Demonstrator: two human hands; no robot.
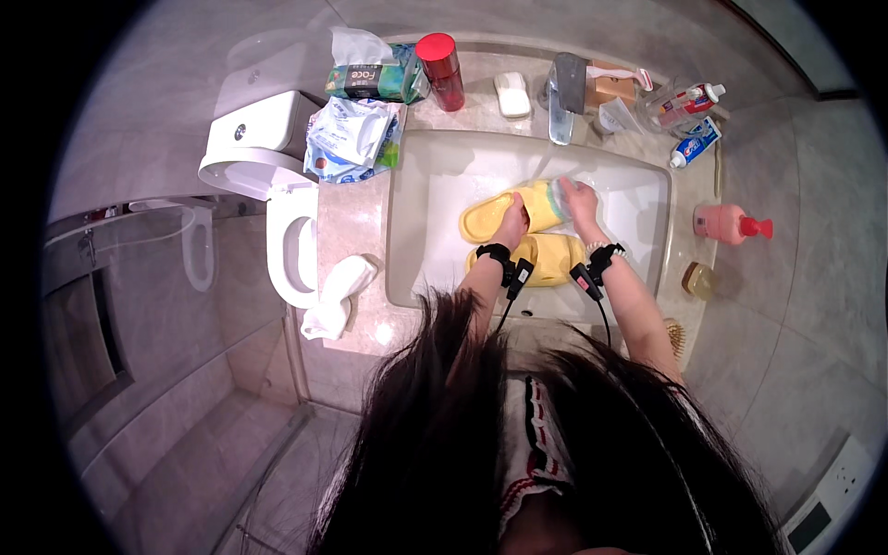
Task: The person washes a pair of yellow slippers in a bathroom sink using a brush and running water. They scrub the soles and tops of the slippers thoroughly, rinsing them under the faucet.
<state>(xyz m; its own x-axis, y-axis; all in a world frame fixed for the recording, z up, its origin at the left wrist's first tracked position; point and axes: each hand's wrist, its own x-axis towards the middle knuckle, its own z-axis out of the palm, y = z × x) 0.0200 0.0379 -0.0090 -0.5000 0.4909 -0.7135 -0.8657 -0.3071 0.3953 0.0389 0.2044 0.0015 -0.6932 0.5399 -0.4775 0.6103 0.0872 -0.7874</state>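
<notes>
Yellow, the farther slipper [539, 204] lies crosswise, toe rightward, left grip [511, 226] pinching it, right grip [581, 206] unclear.

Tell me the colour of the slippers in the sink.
Yellow slippers, clearest in the head view.

The pale bench [356, 217] carries a red bottle [447, 83], a white block [513, 95] and a tissue pack [370, 81] beyond the fingers [567, 191], a white cloth [339, 294] left of them, and a pink pump bottle [719, 223] to their right.
</notes>
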